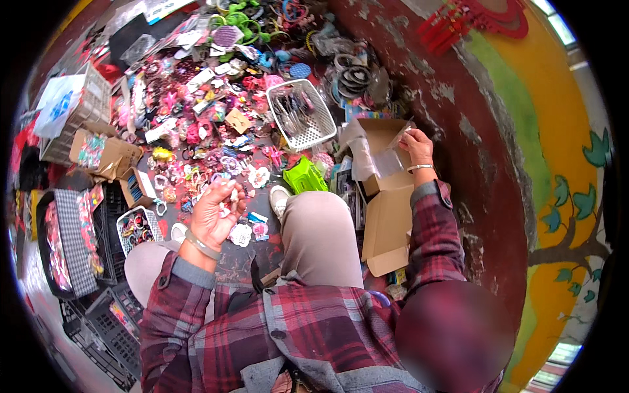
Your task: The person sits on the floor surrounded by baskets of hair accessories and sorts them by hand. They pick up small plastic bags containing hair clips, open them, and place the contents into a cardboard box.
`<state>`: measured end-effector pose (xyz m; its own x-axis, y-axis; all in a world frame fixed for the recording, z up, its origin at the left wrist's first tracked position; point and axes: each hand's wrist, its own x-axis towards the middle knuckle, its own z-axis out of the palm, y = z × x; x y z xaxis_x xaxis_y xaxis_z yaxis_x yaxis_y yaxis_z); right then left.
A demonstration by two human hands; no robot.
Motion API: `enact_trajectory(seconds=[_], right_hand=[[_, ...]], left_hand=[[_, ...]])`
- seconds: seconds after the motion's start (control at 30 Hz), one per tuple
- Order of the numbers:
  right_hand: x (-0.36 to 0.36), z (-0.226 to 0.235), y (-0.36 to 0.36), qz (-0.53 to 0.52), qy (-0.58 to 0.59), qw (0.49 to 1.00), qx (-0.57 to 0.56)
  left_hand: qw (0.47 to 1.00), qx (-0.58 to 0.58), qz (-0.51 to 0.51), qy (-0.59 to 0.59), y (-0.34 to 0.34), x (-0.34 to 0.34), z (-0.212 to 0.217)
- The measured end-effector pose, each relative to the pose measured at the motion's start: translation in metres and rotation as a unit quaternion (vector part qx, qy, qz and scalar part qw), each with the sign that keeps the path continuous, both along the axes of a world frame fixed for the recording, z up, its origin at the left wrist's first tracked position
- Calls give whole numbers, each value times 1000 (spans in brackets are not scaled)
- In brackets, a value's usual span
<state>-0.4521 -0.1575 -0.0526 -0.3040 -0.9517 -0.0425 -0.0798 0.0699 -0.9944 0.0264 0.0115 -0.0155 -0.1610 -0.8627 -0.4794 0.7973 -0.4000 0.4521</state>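
My left hand (211, 219) is curled, palm up, around a small pink-and-white trinket (226, 208) mostly hidden by the fingers. It is above a floor pile of hair ties and small ornaments (190, 171). At the right, my right hand (418, 147) pinches the edge of a clear plastic bag (398, 137). That hand is over an open cardboard box (385, 226), where more clear plastic (386, 162) lies across the box's edge. White flower-shaped ornaments (240, 234) lie on the floor beside my left hand.
A white basket (311, 139) of packaged pieces stands ahead, with a bright green container (304, 177) nearer my knee. To the left are a small white basket (156, 226), a checked basket (73, 229) and black crates (108, 327). A red-brown wall (485, 170) rises on the right.
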Motion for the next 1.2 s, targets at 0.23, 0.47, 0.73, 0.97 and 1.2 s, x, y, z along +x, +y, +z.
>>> enact_trajectory(seconds=[0.23, 0.47, 0.73, 0.97, 1.2], right_hand=[[158, 97, 24, 302, 122, 941, -89], [313, 169, 100, 404, 421, 638, -503], [356, 156, 132, 496, 461, 514, -526], [364, 160, 150, 516, 458, 447, -569], [355, 151, 149, 521, 461, 474, -540]], left_hand=[[998, -48, -26, 23, 3, 12, 4], [995, -93, -27, 21, 17, 53, 36], [982, -153, 77, -80, 51, 93, 60], [978, -114, 112, -138, 53, 109, 49], [973, -121, 153, -121, 49, 107, 49]])
